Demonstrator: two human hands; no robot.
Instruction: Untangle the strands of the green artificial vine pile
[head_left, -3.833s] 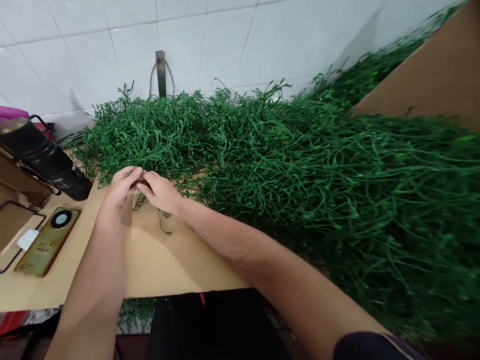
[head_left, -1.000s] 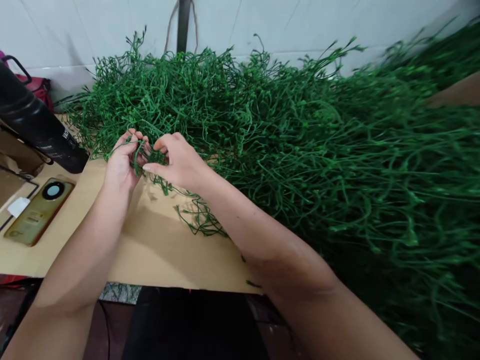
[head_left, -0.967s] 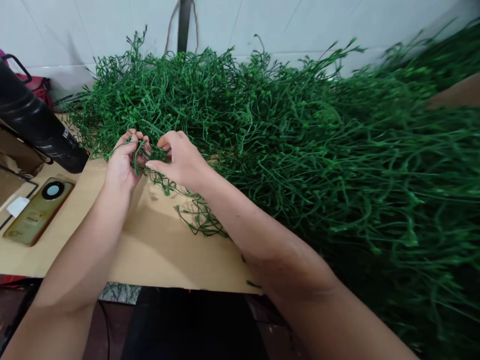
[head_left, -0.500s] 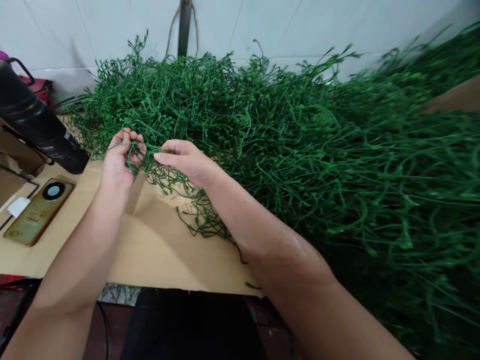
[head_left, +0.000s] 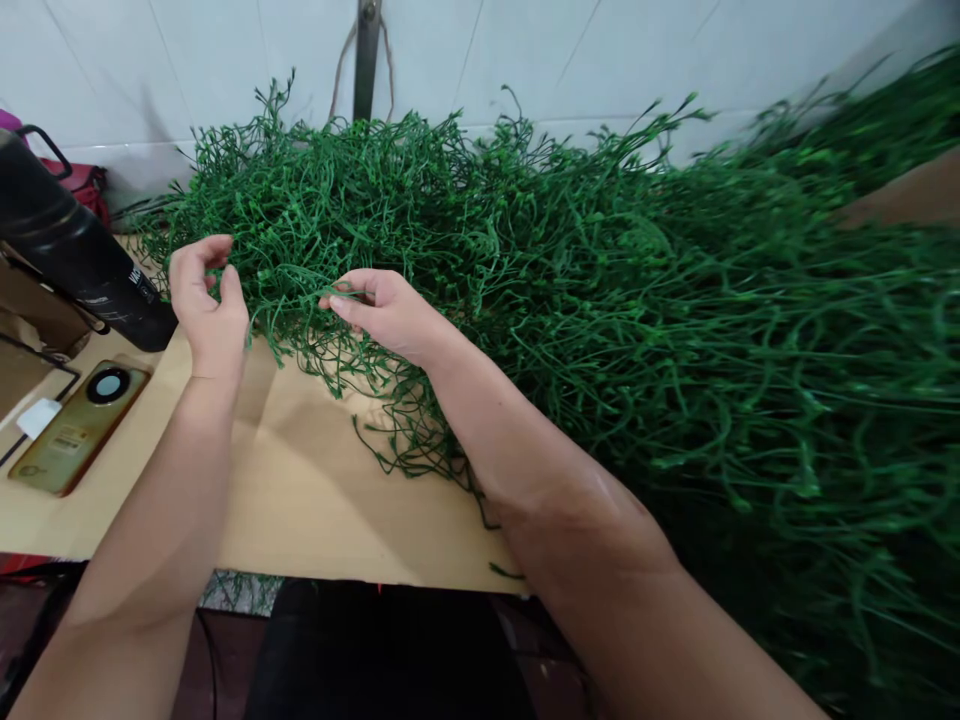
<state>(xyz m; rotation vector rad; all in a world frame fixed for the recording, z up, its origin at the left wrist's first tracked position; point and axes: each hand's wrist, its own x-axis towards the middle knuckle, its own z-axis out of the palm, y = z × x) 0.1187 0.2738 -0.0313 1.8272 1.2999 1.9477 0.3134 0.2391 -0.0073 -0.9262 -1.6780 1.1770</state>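
A long heap of thin green plastic-looking stems (head_left: 525, 260) with small forked tips spreads across the cardboard-covered table (head_left: 315, 480). My left hand (head_left: 206, 290) is at the heap's left end, fingers curled but apart, with nothing seen in it. Thumb and forefinger of my right hand (head_left: 375, 305) pinch a green stem (head_left: 341, 291), whose far end blends into the heap. A few loose stems (head_left: 409, 430) lie on the cardboard below my right wrist.
A black bottle (head_left: 82, 245) leans at the left. Near it a phone (head_left: 79, 430) lies face down beside a white plug (head_left: 37, 417). Behind the heap stand a tiled wall (head_left: 480, 60) and an upright metal bar (head_left: 366, 60). A red bag (head_left: 86, 190) is at the far left.
My left hand has let go of the green stems and moved left, turning over. My right hand has shifted slightly right and still pinches a stem.
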